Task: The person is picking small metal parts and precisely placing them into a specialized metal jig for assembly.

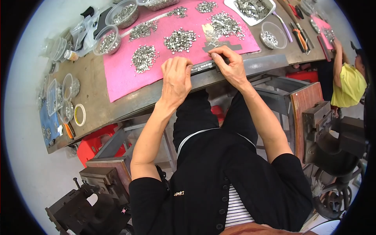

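Note:
At the near edge of the workbench, my left hand (pixel 176 80) has its fingers curled down and closed by the left end of a narrow dark strip (pixel 203 67). A row of small silver bits lies along that strip. At its other end is my right hand (pixel 232 68), thumb and fingers bent together. What each hand pinches is hidden beneath the fingers. Just beyond the right hand, a grey flat plate (pixel 231 46) lies on the pink mat (pixel 117 84), with thin silver pieces (pixel 212 37) on a tan piece. Heaps of small metal pieces (pixel 180 40) cover parts of the mat.
Plastic tubs of metal parts (pixel 107 41) stand at the left, a white tray (pixel 250 11) and a round tub (pixel 272 36) at the right. Pliers (pixel 300 39) and a tape roll (pixel 79 114) lie on the bench. Vises (pixel 90 196) flank me; another person (pixel 348 84) sits far right.

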The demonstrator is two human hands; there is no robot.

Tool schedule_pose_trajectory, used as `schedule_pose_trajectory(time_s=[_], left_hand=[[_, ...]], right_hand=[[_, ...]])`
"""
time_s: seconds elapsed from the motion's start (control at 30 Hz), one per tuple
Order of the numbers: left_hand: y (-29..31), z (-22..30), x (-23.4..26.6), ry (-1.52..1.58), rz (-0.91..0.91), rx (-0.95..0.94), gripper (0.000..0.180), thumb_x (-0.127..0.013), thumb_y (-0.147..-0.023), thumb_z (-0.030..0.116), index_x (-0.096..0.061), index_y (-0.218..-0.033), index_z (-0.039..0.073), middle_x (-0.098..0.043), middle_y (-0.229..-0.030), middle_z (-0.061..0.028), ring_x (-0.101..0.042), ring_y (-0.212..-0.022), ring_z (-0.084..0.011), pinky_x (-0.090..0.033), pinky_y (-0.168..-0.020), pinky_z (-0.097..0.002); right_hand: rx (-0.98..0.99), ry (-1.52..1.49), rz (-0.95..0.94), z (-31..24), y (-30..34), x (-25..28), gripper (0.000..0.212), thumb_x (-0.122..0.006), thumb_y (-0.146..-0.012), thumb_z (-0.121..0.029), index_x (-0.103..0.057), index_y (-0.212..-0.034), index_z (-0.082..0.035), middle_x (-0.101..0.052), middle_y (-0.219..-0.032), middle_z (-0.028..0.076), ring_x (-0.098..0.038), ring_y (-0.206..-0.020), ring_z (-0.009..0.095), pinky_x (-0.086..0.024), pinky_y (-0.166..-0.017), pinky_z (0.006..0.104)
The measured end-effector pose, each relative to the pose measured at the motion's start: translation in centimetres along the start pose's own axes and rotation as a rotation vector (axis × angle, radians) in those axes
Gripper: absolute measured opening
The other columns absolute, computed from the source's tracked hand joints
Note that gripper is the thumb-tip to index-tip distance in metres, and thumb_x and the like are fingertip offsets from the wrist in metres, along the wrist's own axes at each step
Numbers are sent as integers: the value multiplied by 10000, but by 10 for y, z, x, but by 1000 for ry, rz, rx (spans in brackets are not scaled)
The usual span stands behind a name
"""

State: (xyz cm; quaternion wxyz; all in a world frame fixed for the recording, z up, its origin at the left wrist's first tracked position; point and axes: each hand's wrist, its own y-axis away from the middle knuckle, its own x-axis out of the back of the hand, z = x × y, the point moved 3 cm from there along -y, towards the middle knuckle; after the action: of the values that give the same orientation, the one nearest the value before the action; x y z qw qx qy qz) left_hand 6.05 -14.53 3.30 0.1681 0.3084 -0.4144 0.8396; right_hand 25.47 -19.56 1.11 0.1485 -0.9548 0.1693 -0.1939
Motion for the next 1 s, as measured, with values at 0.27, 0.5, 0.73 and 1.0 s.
schedule_pose_trajectory(time_s=[0.27, 0.5, 0.73, 1.0], left_hand=[[16, -1, 17, -8, 150, 107, 155, -721, -853, 94, -653, -992, 85, -630, -1001, -76, -581, -990, -265, -374, -936, -409], [1, -56, 36, -148, 146, 290, 113, -672, -896, 139, -669, -1006, 111, -661, -977, -40, -591, -998, -245, -351, -983, -420], [-45, -129, 42, -413, 130, 319, 131, -683, -898, 247, -718, -978, 149, -668, -956, -47, -584, -976, -260, -323, -957, -488], [-60, -145, 28, -576, 78, 329, 189, -734, -863, 314, -722, -919, 134, -682, -1000, -47, -596, -1010, -284, -309, -987, -556]], right_hand=[[461, 311, 30, -32, 8, -7, 242, -749, -784, -68, -696, -1020, -80, -640, -1089, 93, -591, -1030, 285, -436, -870, 394], [632, 527, 52, -29, 27, -22, 291, -807, -723, -114, -696, -992, -113, -607, -1102, 70, -560, -1104, 307, -412, -954, 454], [644, 566, 22, -40, 25, -26, 263, -792, -729, -99, -680, -966, -116, -592, -1074, 56, -559, -1076, 291, -401, -951, 443], [617, 581, -43, -46, 24, -23, 207, -755, -744, -69, -653, -923, -81, -552, -916, 49, -557, -935, 244, -395, -871, 411]])
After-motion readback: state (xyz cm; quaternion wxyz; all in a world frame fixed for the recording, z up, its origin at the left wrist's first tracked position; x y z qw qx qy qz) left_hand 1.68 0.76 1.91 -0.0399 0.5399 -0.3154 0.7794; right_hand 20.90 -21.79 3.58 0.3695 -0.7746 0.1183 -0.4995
